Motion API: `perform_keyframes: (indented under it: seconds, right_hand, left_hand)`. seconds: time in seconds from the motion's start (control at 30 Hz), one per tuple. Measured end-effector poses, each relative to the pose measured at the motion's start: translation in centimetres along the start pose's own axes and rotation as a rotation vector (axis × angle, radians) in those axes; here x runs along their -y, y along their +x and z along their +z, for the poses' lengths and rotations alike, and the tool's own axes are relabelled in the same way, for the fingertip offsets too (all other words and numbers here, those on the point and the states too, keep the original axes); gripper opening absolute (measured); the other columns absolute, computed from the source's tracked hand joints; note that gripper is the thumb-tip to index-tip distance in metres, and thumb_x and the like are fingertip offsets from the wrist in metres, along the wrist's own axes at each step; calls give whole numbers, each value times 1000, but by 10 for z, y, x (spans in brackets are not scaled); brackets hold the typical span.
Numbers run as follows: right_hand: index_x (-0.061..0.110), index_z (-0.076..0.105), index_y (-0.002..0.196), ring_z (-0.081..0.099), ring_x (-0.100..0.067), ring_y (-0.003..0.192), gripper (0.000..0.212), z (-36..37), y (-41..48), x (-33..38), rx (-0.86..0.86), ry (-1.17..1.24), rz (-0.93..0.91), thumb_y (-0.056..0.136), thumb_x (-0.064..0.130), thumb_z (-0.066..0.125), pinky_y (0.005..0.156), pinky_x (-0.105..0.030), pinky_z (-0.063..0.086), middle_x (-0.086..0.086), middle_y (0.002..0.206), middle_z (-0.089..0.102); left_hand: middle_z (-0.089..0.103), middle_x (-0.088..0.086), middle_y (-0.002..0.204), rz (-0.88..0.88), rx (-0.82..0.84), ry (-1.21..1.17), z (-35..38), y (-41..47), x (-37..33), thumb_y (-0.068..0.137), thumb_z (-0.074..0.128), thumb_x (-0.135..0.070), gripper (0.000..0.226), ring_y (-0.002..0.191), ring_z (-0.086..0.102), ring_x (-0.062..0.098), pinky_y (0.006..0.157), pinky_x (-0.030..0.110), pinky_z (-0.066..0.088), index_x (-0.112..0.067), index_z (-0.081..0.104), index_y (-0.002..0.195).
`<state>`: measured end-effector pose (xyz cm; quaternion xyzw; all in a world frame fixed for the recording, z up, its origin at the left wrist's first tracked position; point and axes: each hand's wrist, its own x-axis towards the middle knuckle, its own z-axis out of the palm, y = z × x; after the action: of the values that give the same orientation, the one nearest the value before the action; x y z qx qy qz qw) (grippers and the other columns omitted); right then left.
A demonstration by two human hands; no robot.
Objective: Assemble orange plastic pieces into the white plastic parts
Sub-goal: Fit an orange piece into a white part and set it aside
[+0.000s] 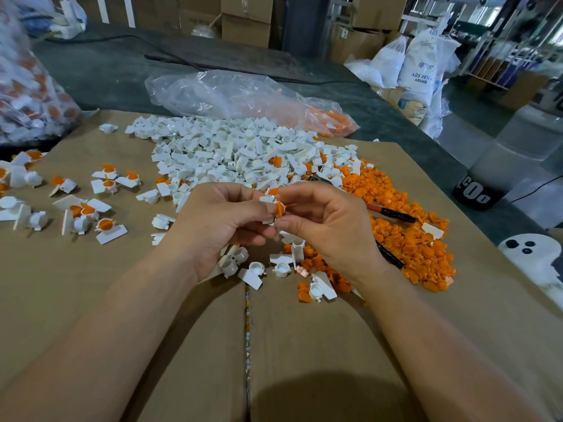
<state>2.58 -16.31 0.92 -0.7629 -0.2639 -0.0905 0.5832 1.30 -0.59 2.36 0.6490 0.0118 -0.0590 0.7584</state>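
Note:
Both hands meet above the middle of the cardboard sheet [91,300]. My left hand [219,220] pinches a white plastic part [268,200] between thumb and fingers. My right hand [326,220] pinches an orange piece [280,208] that sits against the white part. A big heap of white parts [231,153] lies behind the hands. A heap of orange pieces [405,229] spreads to the right. Several white parts with orange pieces in them [106,184] lie scattered at the left.
A clear plastic bag [231,92] with some orange pieces lies beyond the heaps. Another bag of parts [27,95] stands at the far left. A red-and-black handled tool [393,214] lies among the orange pieces. A white lid [536,254] sits at the right edge.

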Motion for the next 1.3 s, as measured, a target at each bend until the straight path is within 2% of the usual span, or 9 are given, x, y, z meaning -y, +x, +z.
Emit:
perform_keyframes:
  seconds: [0.33, 0.53, 0.6, 0.73, 0.8, 0.93, 1.1, 1.3]
  right_hand:
    - [21, 65, 90, 68, -9, 82, 31, -1, 0, -2, 29, 11, 19, 72, -3, 72, 77, -21, 54, 6, 86, 68]
    - [23, 64, 98, 68, -10, 86, 36, -1, -1, -3, 23, 0, -49, 72, 0, 72, 79, -25, 54, 7, 92, 67]
    - [18, 62, 107, 67, -7, 88, 40, -1, 0, -3, 14, 4, -89, 71, 1, 71, 80, -23, 53, 8, 94, 66]
    - [16, 61, 108, 67, -4, 82, 40, -2, 0, -5, 20, 20, -106, 72, 3, 70, 75, -17, 52, 18, 86, 68]
    - [14, 61, 108, 67, -4, 82, 40, -2, 0, -6, 11, 13, -101, 71, 1, 70, 74, -18, 53, 19, 85, 68]
    - [13, 62, 106, 66, -3, 85, 39, -4, 0, -8, 3, -20, -101, 70, 2, 72, 77, -19, 53, 18, 86, 66]
    - [12, 63, 104, 67, -4, 83, 39, -4, -1, -8, 9, -18, -91, 69, 0, 71, 76, -22, 54, 16, 88, 66]
    - [11, 61, 106, 67, -6, 83, 39, -3, -1, -5, 16, -49, -81, 70, -1, 71, 78, -25, 55, 12, 89, 66]
  left_hand:
    - [66, 9, 56, 0, 5, 16, 0, -1, 0, 73, 68, 2, 8, 47, 63, 14, 41, 17, 48, -1, 61, 70]
    - [66, 9, 56, -9, 3, 9, 0, -1, 0, 74, 67, 2, 9, 47, 63, 14, 41, 17, 48, -2, 60, 70]
    - [65, 8, 55, -8, 5, 12, 0, -1, 0, 75, 66, 3, 8, 46, 62, 13, 41, 17, 48, -1, 60, 72]
    - [64, 8, 52, -12, 14, 17, 1, -2, 0, 75, 66, 3, 7, 45, 62, 13, 41, 16, 48, 1, 60, 72]
    - [64, 9, 52, -17, 19, 15, 2, -2, -1, 71, 67, 3, 7, 45, 62, 13, 41, 16, 48, 3, 61, 74]
    - [65, 10, 54, -21, 25, 6, 2, -3, -1, 55, 70, -7, 24, 46, 64, 14, 42, 17, 49, 3, 62, 75]
    - [63, 10, 51, -13, 7, 62, 2, -2, 1, 73, 65, 9, 7, 43, 61, 13, 40, 16, 47, 4, 60, 73]
    - [63, 10, 50, -4, 4, 56, 2, -1, 2, 74, 65, 9, 7, 43, 61, 13, 40, 16, 47, 4, 59, 72]
